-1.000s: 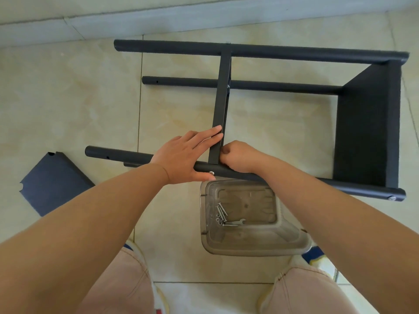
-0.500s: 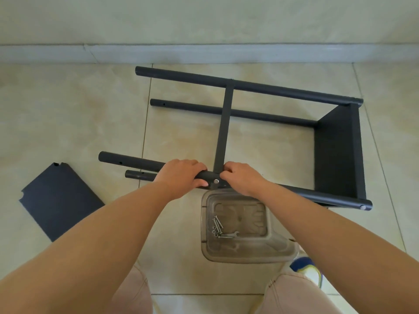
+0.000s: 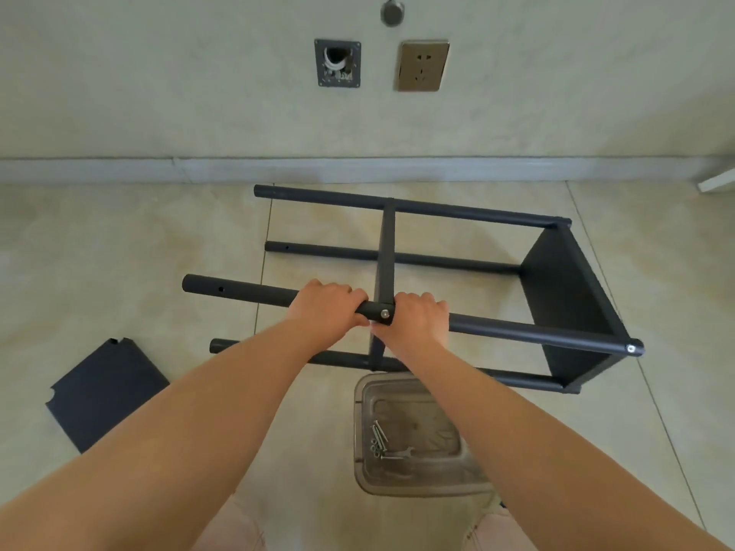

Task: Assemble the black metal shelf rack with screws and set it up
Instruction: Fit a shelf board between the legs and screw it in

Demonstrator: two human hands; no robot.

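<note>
Fingers of the left hand (image 3: 326,308) curled over the near upper tube (image 3: 517,332) of the black rack (image 3: 564,296), gripping it just left of the silver screw (image 3: 385,313). Fingers of the right hand (image 3: 417,322) wrapped round the same tube just right of that screw, thumb tucked under. Between the two hands, the middle shelf panel (image 3: 386,252), seen edge-on as a thin dark strip running toward the far tube. Rack lying on its side at frame centre, four tubes running left to right, end shelf panel closed at the right, a second screw (image 3: 631,349) in the tube's right end.

Below the hands, a clear plastic tub (image 3: 364,451) on the tiled floor (image 3: 119,252), holding loose screws (image 3: 378,435) and a small wrench (image 3: 395,455); right forearm crossing over its upper right corner. Loose black shelf panel (image 3: 107,387) flat on the floor at lower left, its near corner hidden by the left forearm. Lowest near tube partly covered by both forearms. On the wall above, a brass-coloured socket (image 3: 423,65), an open wall box (image 3: 338,63) with wiring too small to make out, and a round metal knob (image 3: 392,11). White object (image 3: 716,180) cut off at the right edge, unclear what. Trouser knees cut off at the bottom.
</note>
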